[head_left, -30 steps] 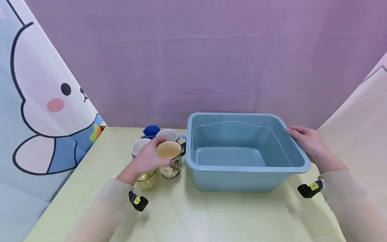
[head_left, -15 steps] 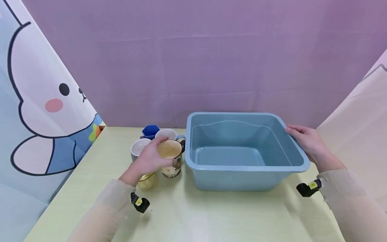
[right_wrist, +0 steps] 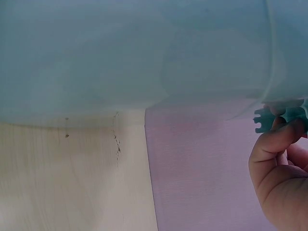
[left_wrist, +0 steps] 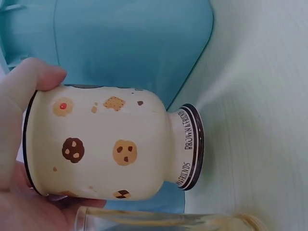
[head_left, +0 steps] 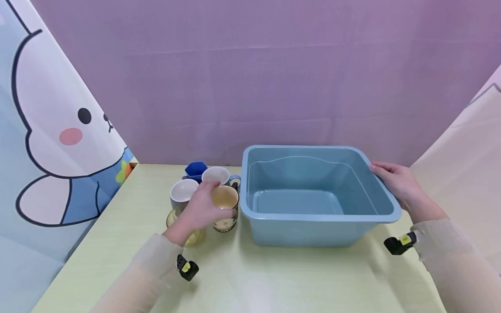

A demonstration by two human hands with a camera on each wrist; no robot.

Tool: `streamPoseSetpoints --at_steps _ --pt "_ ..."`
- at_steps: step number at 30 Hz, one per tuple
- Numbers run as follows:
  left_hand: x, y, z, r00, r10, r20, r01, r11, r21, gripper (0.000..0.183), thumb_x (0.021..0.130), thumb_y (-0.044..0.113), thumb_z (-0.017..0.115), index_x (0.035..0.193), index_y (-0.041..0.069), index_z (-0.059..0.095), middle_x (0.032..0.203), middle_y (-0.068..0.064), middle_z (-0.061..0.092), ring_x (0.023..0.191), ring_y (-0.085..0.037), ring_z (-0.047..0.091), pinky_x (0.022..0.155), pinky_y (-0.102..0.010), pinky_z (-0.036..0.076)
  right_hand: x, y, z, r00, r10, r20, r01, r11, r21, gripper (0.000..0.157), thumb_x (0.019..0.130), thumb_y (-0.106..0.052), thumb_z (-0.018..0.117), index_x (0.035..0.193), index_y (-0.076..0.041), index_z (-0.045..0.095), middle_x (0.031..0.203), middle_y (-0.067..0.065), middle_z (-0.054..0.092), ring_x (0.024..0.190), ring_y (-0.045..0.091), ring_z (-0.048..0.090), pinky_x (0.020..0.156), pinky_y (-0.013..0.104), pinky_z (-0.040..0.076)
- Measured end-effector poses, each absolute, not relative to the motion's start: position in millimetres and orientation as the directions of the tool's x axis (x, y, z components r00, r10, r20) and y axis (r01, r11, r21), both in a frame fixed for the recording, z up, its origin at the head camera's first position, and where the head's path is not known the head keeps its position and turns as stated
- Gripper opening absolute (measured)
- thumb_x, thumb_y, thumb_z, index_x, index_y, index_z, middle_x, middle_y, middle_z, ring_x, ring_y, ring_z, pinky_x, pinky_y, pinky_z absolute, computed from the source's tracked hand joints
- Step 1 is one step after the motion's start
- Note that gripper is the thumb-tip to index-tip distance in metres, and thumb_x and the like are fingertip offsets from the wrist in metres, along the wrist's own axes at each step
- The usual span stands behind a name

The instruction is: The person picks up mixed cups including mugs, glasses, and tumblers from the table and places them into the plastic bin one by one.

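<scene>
My left hand (head_left: 203,208) grips a cream mug (head_left: 225,199) around its upper side, thumb on the near side and fingers behind. In the left wrist view the mug shows cookie prints and a black-striped foot, with its rim in the hand's grasp. The mug's dark handle is partly hidden, close to the basin's left side. At the far right my right hand (head_left: 401,184) holds the rim of a large blue plastic basin (head_left: 305,234). In the right wrist view, thumb and fingers pinch the ribbed underside of that rim.
Left of the cream mug stand a grey-white cup (head_left: 183,192) and a yellowish glass (head_left: 194,239), partly covered by the left hand and wrist. Behind are a white mug with a blue handle (head_left: 216,174) and a dark blue hexagonal cup (head_left: 195,169). A purple cloth (head_left: 250,87) hangs behind the table.
My left hand has moved slightly right with the cream mug, bringing it closer to the basin and uncovering more of the grey-white cup. The right hand and basin stay put.
</scene>
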State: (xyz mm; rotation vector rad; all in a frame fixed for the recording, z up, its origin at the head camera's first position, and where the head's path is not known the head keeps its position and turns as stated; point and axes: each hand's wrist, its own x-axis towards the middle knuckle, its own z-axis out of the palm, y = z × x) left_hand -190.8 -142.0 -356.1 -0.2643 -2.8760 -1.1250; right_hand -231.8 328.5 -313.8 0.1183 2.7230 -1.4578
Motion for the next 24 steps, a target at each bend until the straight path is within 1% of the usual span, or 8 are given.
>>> streamPoseSetpoints --at_steps 5,10,13,16,21,24 --pt "-189 -138 -354 -0.989 0.109 0.102 0.15 0.727 0.67 0.094 0.063 0.04 0.081 0.136 -0.002 0.041 0.134 -0.018 0.044 0.118 -0.031 0.049 0.1 -0.049 0.043 -232 328 -314 -0.996 0.045 -0.083 0.094 0.56 -0.823 0.07 0.094 -0.047 0.049 0.143 0.002 0.035 0.082 -0.037 0.05 0.074 -0.01 0.059 0.066 0.019 0.055" --pt "-186 -136 -351 -0.992 0.053 0.11 0.114 0.733 0.671 0.095 0.063 0.044 0.08 0.137 -0.001 0.04 0.132 -0.018 0.044 0.113 -0.031 0.051 0.096 -0.049 0.046 -231 328 -314 -0.995 0.055 -0.084 0.101 0.564 -0.82 0.071 0.094 -0.048 0.05 0.142 0.002 0.037 0.082 -0.036 0.049 0.074 -0.01 0.059 0.066 0.019 0.055" --pt "-185 -134 -351 -0.993 0.024 0.12 0.099 0.73 0.676 0.096 0.064 0.046 0.078 0.139 -0.001 0.039 0.132 -0.018 0.043 0.113 -0.031 0.05 0.096 -0.05 0.045 -231 328 -314 -0.996 0.051 -0.077 0.092 0.563 -0.822 0.07 0.094 -0.047 0.049 0.142 0.002 0.036 0.081 -0.037 0.05 0.074 -0.01 0.059 0.066 0.019 0.055" --pt "-183 -133 -351 -0.99 0.001 0.138 0.095 0.729 0.678 0.095 0.065 0.045 0.077 0.139 0.0 0.039 0.132 -0.017 0.043 0.112 -0.03 0.05 0.095 -0.048 0.046 -232 329 -314 -0.996 0.051 -0.072 0.088 0.558 -0.825 0.07 0.095 -0.046 0.049 0.142 0.003 0.036 0.08 -0.038 0.05 0.073 -0.01 0.059 0.065 0.018 0.054" --pt "-181 -132 -350 -0.984 -0.031 0.177 0.101 0.721 0.685 0.089 0.066 0.043 0.076 0.138 0.003 0.04 0.127 -0.016 0.045 0.107 -0.029 0.051 0.089 -0.045 0.048 -232 328 -315 -0.996 0.05 -0.079 0.094 0.555 -0.827 0.069 0.095 -0.046 0.049 0.143 0.002 0.035 0.08 -0.038 0.05 0.074 -0.01 0.059 0.066 0.018 0.054" --pt "-179 -133 -347 -0.98 -0.048 0.195 0.103 0.712 0.694 0.089 0.067 0.043 0.076 0.138 0.005 0.04 0.126 -0.015 0.045 0.106 -0.029 0.051 0.088 -0.045 0.049 -232 328 -314 -0.995 0.051 -0.083 0.097 0.557 -0.825 0.07 0.095 -0.047 0.049 0.143 0.002 0.035 0.081 -0.037 0.05 0.074 -0.01 0.059 0.066 0.018 0.055"
